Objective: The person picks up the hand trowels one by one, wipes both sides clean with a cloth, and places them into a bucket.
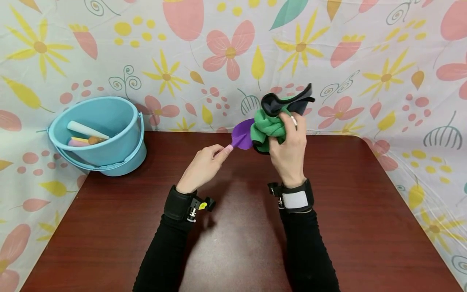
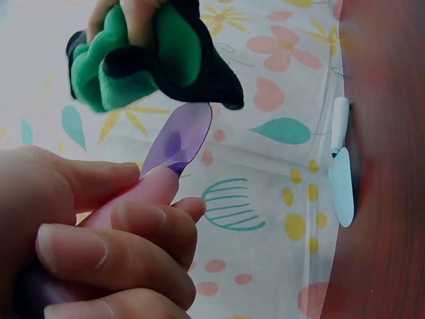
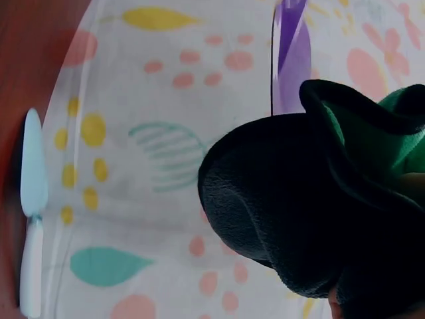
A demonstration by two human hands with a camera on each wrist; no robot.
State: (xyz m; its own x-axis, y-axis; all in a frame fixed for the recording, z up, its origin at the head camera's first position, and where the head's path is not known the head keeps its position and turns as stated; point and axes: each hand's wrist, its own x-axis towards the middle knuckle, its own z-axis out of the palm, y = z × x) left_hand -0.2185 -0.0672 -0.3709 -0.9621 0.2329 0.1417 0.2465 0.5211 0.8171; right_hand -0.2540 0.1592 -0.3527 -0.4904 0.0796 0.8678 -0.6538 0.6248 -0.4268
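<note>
My left hand [image 1: 202,165] grips the pink handle of a small purple trowel [image 1: 241,134], its fingers curled round the handle in the left wrist view. The rounded blade points right in the head view, towards a green and black cloth [image 1: 268,126]. My right hand [image 1: 290,148] holds that cloth bunched up at the blade's tip. In the right wrist view the cloth's black side [image 3: 265,199] overlaps the lower part of the purple blade [image 3: 292,73]. Whether the cloth presses on the blade is unclear.
At the table's back left stands a light blue bucket [image 1: 125,160] holding a white piece and several coloured items. A pale blue trowel with a white handle [image 2: 341,179] lies along the table's edge in both wrist views. A flower-patterned sheet [image 1: 230,52] hangs behind the brown table [image 1: 233,251].
</note>
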